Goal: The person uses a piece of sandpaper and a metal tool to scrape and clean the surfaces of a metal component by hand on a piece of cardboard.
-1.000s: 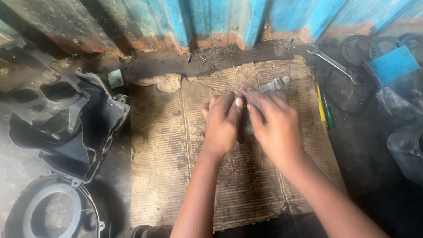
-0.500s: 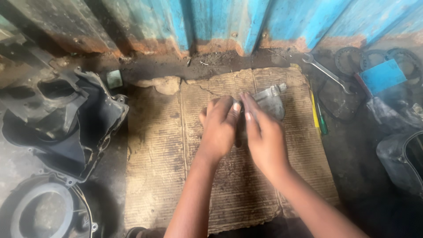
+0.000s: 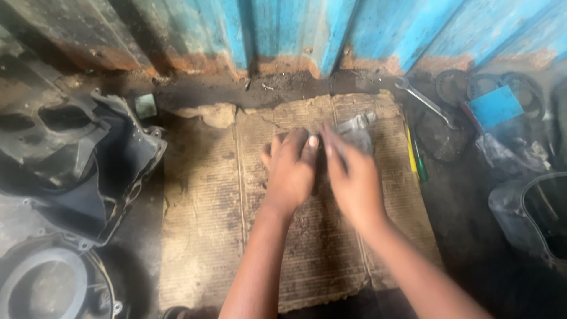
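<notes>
Grey metal part on worn cardboard, right hand over it, left hand beside; each grip's state unclear

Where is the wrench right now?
In the head view the wrench lies on the dirty floor at upper right, just past the cardboard sheet's far right corner, beside dark rings.

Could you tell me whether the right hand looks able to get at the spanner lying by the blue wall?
Probably yes: the right hand is nearest the spanner, which lies uncovered on the ground with nothing between them.
</notes>
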